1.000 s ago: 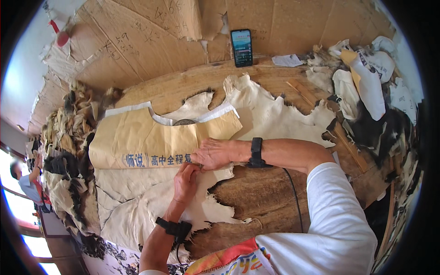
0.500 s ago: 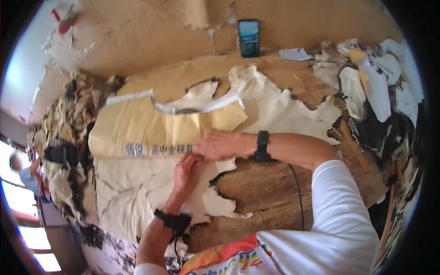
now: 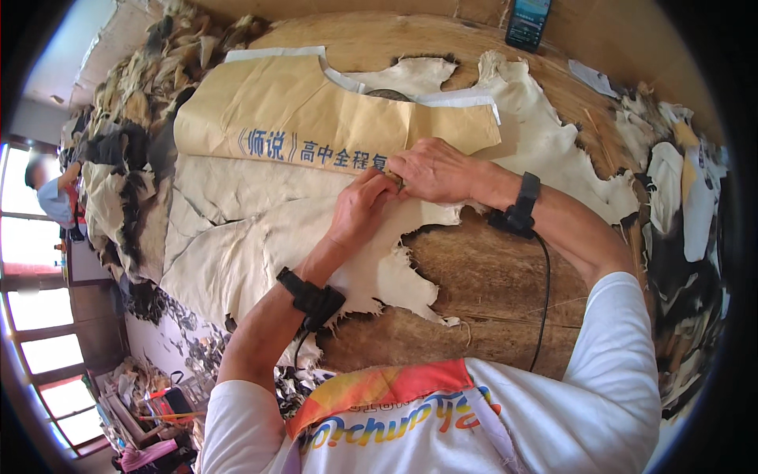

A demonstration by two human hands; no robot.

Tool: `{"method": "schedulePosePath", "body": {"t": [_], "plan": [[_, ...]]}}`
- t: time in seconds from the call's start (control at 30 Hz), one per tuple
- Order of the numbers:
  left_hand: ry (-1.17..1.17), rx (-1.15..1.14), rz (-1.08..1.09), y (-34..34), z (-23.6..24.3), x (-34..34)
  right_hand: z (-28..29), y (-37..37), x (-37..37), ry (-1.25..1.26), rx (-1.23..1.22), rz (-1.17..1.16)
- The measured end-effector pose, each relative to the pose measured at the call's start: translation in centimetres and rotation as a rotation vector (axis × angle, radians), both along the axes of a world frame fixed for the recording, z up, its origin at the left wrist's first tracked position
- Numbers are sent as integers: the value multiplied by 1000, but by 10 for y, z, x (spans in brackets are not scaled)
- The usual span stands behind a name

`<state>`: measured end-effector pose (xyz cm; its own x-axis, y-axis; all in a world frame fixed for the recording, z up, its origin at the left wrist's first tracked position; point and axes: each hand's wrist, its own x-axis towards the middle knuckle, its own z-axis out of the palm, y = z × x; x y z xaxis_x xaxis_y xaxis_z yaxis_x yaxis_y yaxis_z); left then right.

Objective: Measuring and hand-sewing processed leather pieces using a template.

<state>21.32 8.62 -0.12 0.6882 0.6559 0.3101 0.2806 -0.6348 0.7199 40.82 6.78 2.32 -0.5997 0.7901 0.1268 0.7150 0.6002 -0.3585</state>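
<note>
From here I see the left hand (image 3: 362, 207) and right hand (image 3: 437, 170) meet, both curled almost closed; I can't tell what they pinch. Just past them, brown paper (image 3: 272, 107) lies on the pale skin (image 3: 264, 237). Farther off is a phone (image 3: 527, 24).

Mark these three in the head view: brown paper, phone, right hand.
Brown paper (image 3: 316, 110): head view, middle of its printed face.
Phone (image 3: 527, 25): head view, on its screen.
Right hand (image 3: 436, 171): head view, back of the hand.
</note>
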Motion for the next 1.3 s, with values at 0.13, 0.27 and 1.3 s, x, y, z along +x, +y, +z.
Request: {"method": "schedulePosePath", "body": {"t": [0.13, 0.27, 1.3], "plan": [[-12, 7, 1, 0, -2, 0, -3, -5, -5, 71, -19, -2], [-8, -10, 14, -1, -1, 0, -8, -9, -4, 100, -42, 5], [52, -132, 43, 8, -5, -1, -3, -30, -27, 32, 535, 127]]}}
